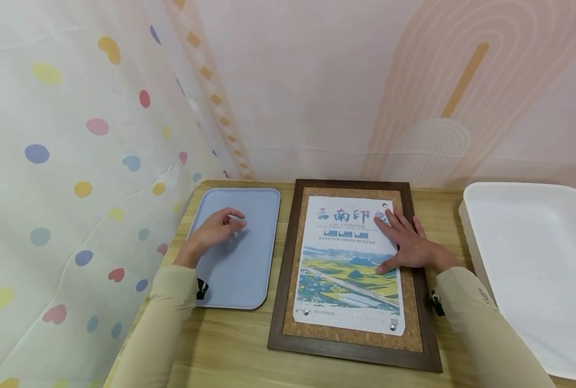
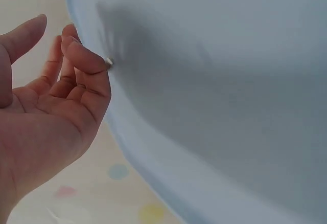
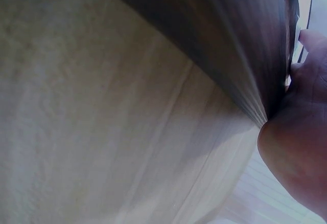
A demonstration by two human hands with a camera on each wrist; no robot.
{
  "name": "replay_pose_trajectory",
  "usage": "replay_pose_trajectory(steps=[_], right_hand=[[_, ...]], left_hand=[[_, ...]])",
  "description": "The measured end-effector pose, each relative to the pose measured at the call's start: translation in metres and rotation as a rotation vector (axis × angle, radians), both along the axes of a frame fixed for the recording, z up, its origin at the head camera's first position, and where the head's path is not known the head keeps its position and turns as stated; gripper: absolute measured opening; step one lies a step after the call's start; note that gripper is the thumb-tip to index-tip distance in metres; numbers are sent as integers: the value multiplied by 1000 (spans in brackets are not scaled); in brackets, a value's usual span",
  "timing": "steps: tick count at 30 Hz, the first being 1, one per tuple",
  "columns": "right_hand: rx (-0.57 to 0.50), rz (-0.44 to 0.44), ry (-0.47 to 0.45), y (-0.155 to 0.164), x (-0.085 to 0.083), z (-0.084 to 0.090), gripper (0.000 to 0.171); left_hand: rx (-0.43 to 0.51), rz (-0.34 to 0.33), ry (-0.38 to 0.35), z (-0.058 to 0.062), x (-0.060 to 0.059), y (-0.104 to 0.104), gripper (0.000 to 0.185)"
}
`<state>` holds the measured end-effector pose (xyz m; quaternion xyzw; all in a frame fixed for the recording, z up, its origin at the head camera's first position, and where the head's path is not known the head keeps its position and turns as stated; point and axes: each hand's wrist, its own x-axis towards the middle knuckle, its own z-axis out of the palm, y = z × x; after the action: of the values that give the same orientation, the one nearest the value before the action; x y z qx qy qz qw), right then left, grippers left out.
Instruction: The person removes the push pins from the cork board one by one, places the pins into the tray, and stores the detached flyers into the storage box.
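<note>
Left hand: left of centre in the head view, above a pale blue, round-cornered rectangular tray. Fingers loosely bent, thumb clear of them; no grip on anything is visible.
Small silvery object: in the left wrist view, at the edge of a bent finger, upper left of the frame. Too small to identify; contact with the finger cannot be told.
Right hand: right of centre. Fingers spread and extended, laid over the right edge of a white paper sheet printed with coloured Chinese characters above a yellow, green and blue landscape. Grips nothing.
Sheet position: centre to lower centre of the head view, on a rectangular cork board with a dark brown frame.
Round silvery pins: one at the sheet's upper right corner, one at lower left, one at lower right.
White deep-walled tray: right edge of the frame, beside the board.
Light wood-grain bench: lower part of the frame, under both trays and the board.
Sleeves: beige left sleeve and beige right sleeve, entering from the bottom.
Backdrop: white cloth with coloured dots at left; pink patterned cloth across the top.
</note>
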<state>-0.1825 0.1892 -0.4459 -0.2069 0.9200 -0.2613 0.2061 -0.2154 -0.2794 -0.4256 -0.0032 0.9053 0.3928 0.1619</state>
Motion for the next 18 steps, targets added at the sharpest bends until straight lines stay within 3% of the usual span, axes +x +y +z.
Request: replay_pose_trajectory(steps=[5, 18], right_hand=[[1, 1, 2, 0, 0, 0, 126], [7, 0, 7, 0, -1, -1, 127]], left_hand=[[52, -88, 36, 6, 3, 18, 27], [58, -321, 122, 17, 23, 62, 18]])
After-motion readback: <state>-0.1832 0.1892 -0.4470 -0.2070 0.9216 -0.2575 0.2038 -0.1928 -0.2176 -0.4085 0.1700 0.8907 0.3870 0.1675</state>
